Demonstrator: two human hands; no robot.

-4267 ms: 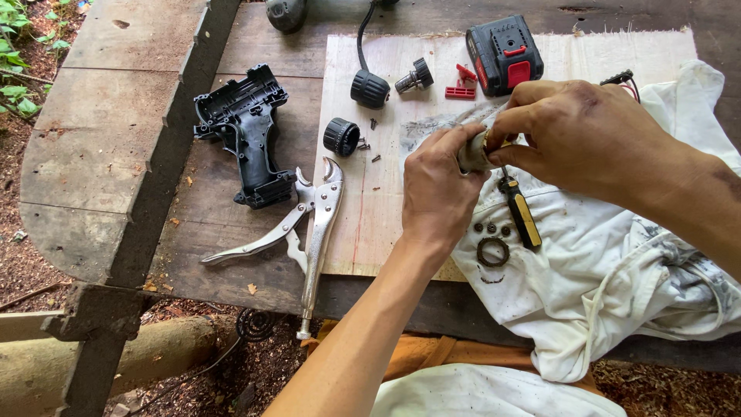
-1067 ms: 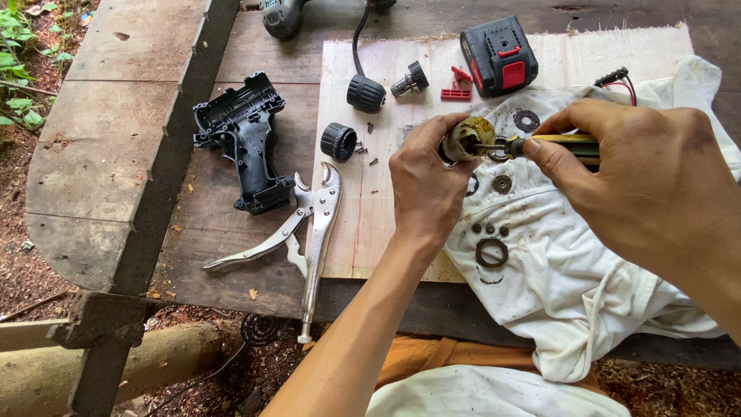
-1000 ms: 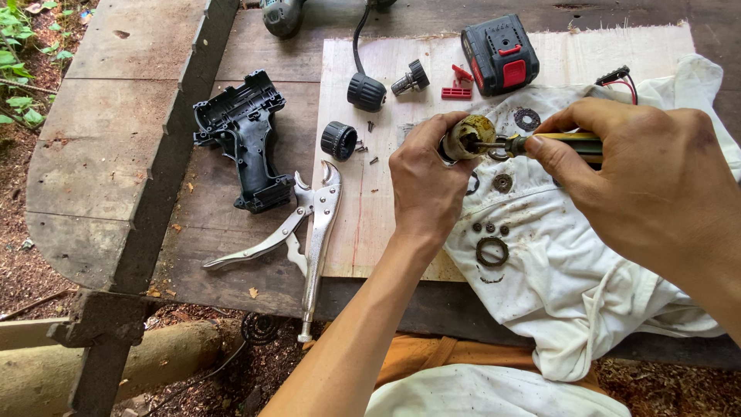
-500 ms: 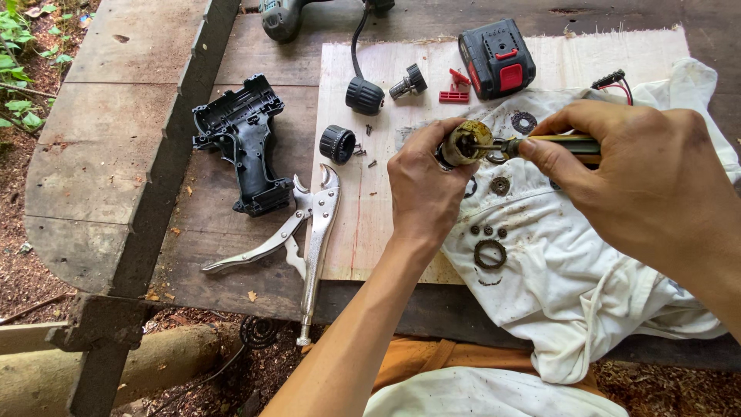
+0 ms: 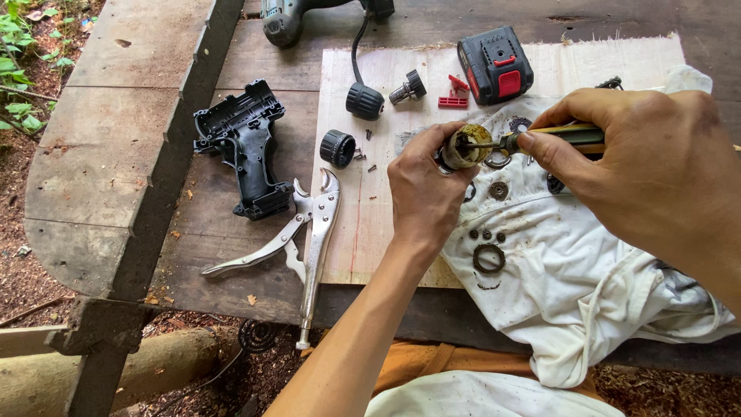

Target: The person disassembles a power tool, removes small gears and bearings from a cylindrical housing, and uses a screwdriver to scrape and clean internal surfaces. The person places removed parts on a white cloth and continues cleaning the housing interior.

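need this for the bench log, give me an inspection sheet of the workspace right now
surface: weathered wooden table with a pale board on it
job's things: greasy round housing in left hand; screwdriver in right hand, tip inside it
clutter: locking pliers, black drill shell, battery pack, rings on white cloth
grippers: both hands closed on their items
cables: black cord at top
surroundings: soil, plants
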